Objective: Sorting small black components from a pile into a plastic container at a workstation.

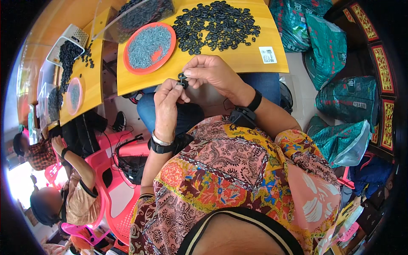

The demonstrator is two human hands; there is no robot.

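Note:
Close together in front of the near table edge, both hands work on small black plastic parts. My left hand (166, 101) pinches a small black plastic piece (183, 83) between thumb and fingers. My right hand (212, 73) is closed by a small black oval ring (182, 76), its thumb and forefinger gripping it against the piece. Whether the two are joined is too small to tell. Just beyond, an orange-red plate (128, 53) holds many small grey screw-like pieces (146, 42). Loose black oval parts (216, 25) lie spread across the far part of the table.
A clear bin (106, 32) of black parts stands on the yellow table (238, 59). Another table (91, 91) at the left bears a white basket (78, 34). Several green woven bags (327, 42) stand at the right. Two people (80, 204) sit at the left near pink chairs (123, 208).

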